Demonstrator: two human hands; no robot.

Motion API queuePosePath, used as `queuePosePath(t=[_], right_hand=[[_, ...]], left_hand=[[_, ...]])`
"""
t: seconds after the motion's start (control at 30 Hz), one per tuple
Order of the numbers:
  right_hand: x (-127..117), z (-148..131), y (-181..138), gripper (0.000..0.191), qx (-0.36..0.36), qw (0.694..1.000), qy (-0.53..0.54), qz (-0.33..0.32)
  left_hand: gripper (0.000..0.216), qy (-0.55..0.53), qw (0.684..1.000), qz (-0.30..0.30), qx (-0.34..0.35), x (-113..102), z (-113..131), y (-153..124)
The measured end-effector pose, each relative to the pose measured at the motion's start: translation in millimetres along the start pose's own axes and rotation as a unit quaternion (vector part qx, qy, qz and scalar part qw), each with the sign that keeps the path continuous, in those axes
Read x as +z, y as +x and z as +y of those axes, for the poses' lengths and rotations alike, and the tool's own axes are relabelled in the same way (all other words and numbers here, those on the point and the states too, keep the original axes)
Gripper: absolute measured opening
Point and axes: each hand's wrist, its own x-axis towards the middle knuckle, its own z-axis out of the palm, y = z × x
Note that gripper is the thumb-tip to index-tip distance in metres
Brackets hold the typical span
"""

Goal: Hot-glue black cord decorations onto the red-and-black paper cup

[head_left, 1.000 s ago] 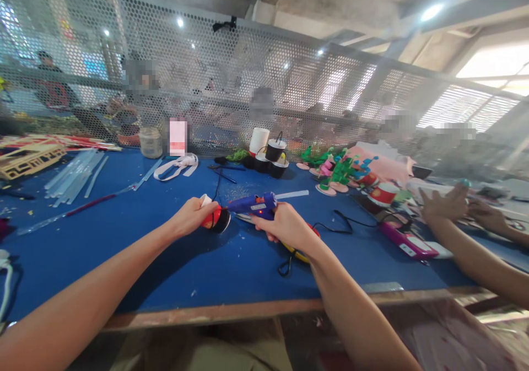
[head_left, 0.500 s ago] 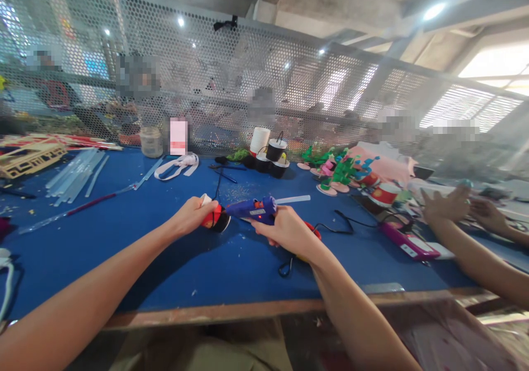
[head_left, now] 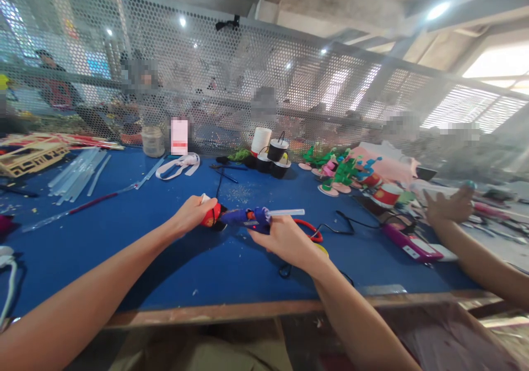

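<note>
My left hand [head_left: 194, 214] is closed around a small red cup [head_left: 211, 217] with a black band, tipped on its side above the table. Its dark end faces right. My right hand [head_left: 286, 240] grips a blue hot glue gun [head_left: 250, 219], a clear glue stick [head_left: 287, 212] poking out of its back. The gun's nozzle points left and meets the cup's dark end; whether it touches I cannot tell. Behind my right hand lie a red ring-shaped item [head_left: 309, 229] and a black cord.
Several black-and-white cups [head_left: 278, 149] stand at the back by the perforated metal screen [head_left: 223, 84]. Glue sticks [head_left: 76, 175] lie at left, near a glass jar [head_left: 152, 141]. Green craft figures [head_left: 343, 172] and a purple power strip [head_left: 409, 243] are at right, beside another person's hand [head_left: 448, 203].
The glue gun has shifted slightly left and tilted, its nozzle now at the cup's end. The cup has turned a little. One of the other person's hands has left view at right.
</note>
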Motion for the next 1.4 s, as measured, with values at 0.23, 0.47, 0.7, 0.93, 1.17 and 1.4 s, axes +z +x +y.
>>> queuePosePath(t=[0.23,0.47,0.7,0.93,1.17,1.4], right_hand=[[0,1,3,0.02,-0.02,0.999,0.008,0.027],[-5,3,8,0.025,0.061,0.995,0.065,0.039],[-2,16,16,0.021,0.109,0.989,0.101,0.025],[-8,19,21,0.016,0.143,0.962,0.23,0.023],[-19,44,46,0.016,0.189,0.949,0.231,0.099],[-2,79,71,0.032,0.27,0.961,0.043,0.049]], left_hand=[[0.034,-0.005,1.0,-0.008,-0.004,-1,-2,0],[0.035,0.011,1.0,-0.01,0.024,-1,-7,3],[0.039,0.044,0.996,-0.027,0.069,-1,-13,6],[0.037,0.02,0.994,-0.043,0.099,-1,-6,-2],[0.039,0.013,0.99,-0.034,0.139,-2,-6,-4],[0.036,0.051,0.987,-0.027,0.15,-4,-5,-5]])
